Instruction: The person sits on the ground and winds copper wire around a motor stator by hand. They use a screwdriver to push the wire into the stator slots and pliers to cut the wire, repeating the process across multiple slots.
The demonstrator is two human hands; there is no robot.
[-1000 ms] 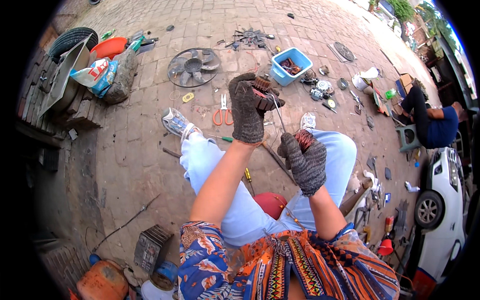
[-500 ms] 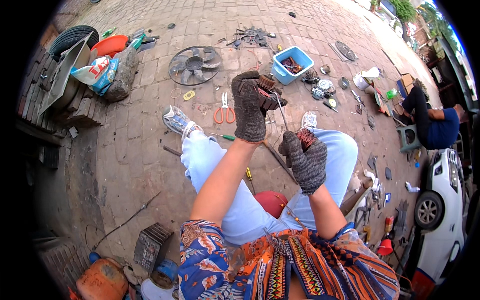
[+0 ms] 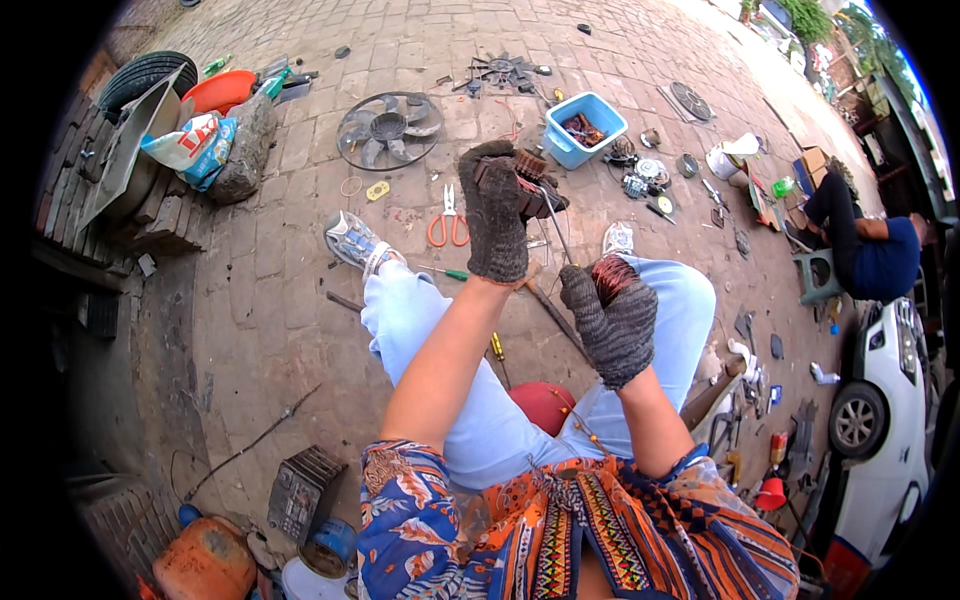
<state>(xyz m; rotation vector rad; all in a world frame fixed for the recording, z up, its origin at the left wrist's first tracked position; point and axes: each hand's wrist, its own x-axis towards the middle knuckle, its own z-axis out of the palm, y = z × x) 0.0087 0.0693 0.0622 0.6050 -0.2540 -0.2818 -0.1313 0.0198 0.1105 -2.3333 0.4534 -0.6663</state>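
My left hand point(image 3: 494, 225), in a dark knitted glove, is closed around a ring-shaped motor core point(image 3: 532, 178) with toothed metal sides and reddish wire inside. My right hand point(image 3: 620, 328), gloved alike, grips a thin metal rod point(image 3: 560, 235) whose far end reaches up to the core. A bundle of copper wire point(image 3: 612, 274) shows at the same hand, above its fingers. The rod's handle end is hidden in the glove. Below the hands, a hammer-like tool with a long handle point(image 3: 556, 318) lies on the paving between my legs.
Orange-handled pliers point(image 3: 449, 220), a fan in a ring point(image 3: 389, 127) and a blue tub of copper scraps point(image 3: 585, 130) lie ahead. Motor parts point(image 3: 646, 178) are to the right. A person point(image 3: 868, 235) sits far right near a white car point(image 3: 885, 430). An old battery-like block point(image 3: 305, 492) stands lower left.
The core in my left hand has tilted slightly and shifted a little left. My right hand has moved slightly right, with the rod still held at the core.
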